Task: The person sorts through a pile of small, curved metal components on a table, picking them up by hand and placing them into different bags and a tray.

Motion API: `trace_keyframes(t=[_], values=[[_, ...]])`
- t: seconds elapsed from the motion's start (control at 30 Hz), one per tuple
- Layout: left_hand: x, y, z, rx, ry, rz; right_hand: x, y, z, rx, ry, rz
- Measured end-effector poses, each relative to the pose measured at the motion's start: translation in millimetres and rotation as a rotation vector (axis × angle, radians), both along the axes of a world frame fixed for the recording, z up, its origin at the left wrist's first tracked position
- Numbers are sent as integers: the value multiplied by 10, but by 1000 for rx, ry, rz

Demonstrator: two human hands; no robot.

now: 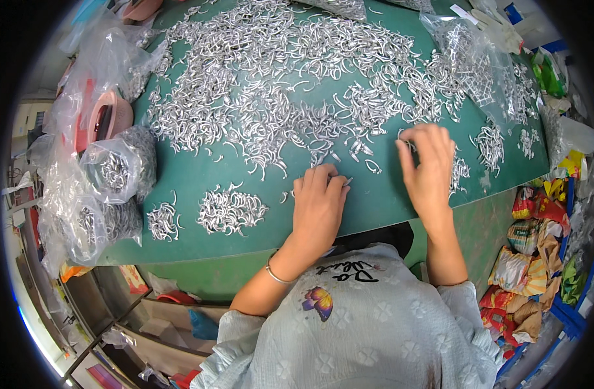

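Note:
Many small curved silver metal pieces (271, 117) lie in a wide, loose heap over the green table (368, 207). Just below the heap's near edge is my left hand (320, 204), back up, fingers bent down toward the tabletop. A bit of silver shows by its fingertips, but what they hold is hidden. To the right, my right hand (430, 165) has thumb and forefinger curled together at a small curved silver piece; its fingertips are partly hidden. Beside it lies a small pile of these pieces (460, 175).
Two smaller piles (231, 211) (163, 222) sit at the near left, another pile (490, 148) at the right. Filled plastic bags (112, 168) and a pink container (109, 115) crowd the left edge. A clear bag (482, 71) lies at the far right. Colourful packages (521, 269) fill a blue rack.

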State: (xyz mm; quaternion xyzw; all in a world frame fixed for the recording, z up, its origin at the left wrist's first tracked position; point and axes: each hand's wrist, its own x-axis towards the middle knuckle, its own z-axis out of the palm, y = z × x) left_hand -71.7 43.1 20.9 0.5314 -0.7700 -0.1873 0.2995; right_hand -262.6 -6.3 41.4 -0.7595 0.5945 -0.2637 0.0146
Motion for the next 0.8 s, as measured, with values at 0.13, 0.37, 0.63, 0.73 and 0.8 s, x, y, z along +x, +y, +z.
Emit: trace_keyframes(t=[0.13, 0.37, 0.63, 0.73, 0.8], values=[[-8, 76, 25, 25, 3, 5, 138, -68, -100, 31, 23, 107], [137, 101, 13, -12, -34, 218, -68, 204, 42, 164, 56, 177], [2, 114, 95, 18, 79, -91, 114, 251, -13, 158, -247, 314], [-35, 159, 68, 80, 73, -152, 199, 79, -100, 80, -122, 91], [-21, 197, 16, 115, 80, -150, 237, 89, -112, 128, -61, 119]])
